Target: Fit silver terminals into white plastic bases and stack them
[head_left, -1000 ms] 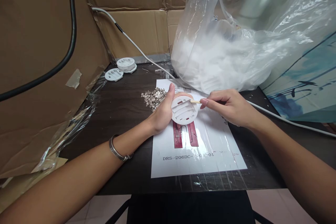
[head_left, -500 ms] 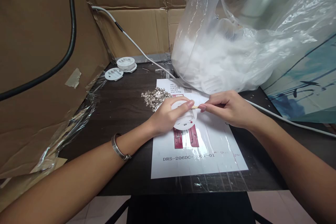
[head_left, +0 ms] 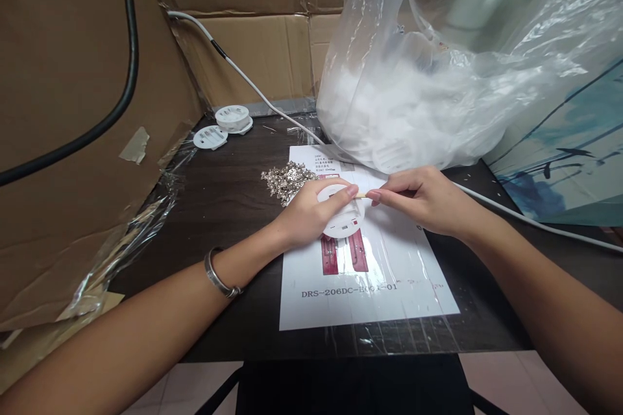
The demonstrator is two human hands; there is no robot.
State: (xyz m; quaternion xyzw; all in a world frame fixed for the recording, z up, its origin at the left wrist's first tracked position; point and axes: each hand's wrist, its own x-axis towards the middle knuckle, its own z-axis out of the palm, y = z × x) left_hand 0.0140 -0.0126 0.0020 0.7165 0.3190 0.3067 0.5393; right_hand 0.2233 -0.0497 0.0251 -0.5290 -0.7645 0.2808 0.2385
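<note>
My left hand (head_left: 311, 209) is closed round the left side of a white round plastic case (head_left: 346, 224), its thumb lying across the top. In my right hand (head_left: 413, 198), thumb and fingertips pinch a thin yellowish stick (head_left: 363, 195). The stick's far end reaches the case beside my left thumb, and that contact spot is hidden. Below the case lies a printed sheet (head_left: 321, 311) with red pictures. A heap of small shiny metal pieces (head_left: 288, 181) sits just beyond my left hand.
Several white round cases (head_left: 232, 118) lie at the back left. A large clear plastic bag (head_left: 413, 117) full of white parts fills the back right. A white cable (head_left: 257, 87) crosses behind, and a black cable (head_left: 131, 65) hangs at left. Cardboard walls (head_left: 253, 45) bound the table.
Hardly anything differs. Both hands keep their hold on the case and the stick, and the whole view has shifted very slightly.
</note>
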